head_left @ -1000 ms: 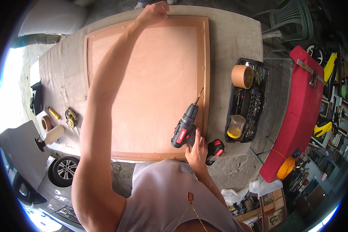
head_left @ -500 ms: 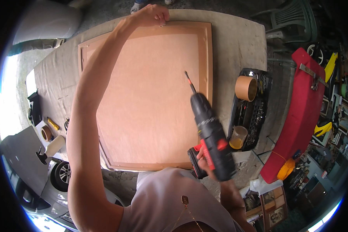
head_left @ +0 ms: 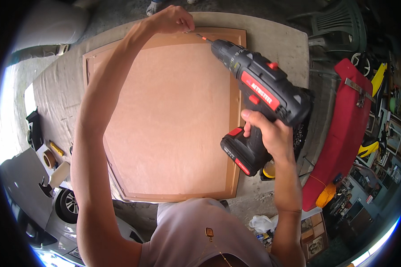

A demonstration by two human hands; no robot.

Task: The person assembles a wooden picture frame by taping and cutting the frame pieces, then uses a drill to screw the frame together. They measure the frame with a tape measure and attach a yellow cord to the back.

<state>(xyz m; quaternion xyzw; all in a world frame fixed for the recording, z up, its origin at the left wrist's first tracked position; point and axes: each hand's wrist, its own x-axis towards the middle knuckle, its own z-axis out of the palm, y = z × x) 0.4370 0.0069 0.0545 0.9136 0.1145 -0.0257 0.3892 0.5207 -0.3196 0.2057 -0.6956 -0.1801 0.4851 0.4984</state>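
My right hand (head_left: 272,131) is wrapped round the grip of a black and red cordless drill (head_left: 260,84). The drill tilts up and to the left, and its bit (head_left: 202,38) points at the far edge of a brown wooden frame (head_left: 234,133). A pale wood panel (head_left: 173,120) fills the frame, which lies flat. Over that far edge, my left hand (head_left: 176,20) is closed with fingertips pinched at a small shiny metal piece (head_left: 186,31), just left of the bit's tip. What the piece is stays too small to tell.
The frame rests on a cloth-covered table (head_left: 276,38). A black tool tray lies at the right, mostly behind the drill. Tape rolls (head_left: 49,158) and a yellow cutter (head_left: 56,148) are at the left. Beyond the table stand a green chair (head_left: 338,26) and a red padded piece (head_left: 338,133).
My right hand has raised the drill up and away from me, from over the panel's lower right to the frame's far edge. My left hand has stayed at nearly the same spot.
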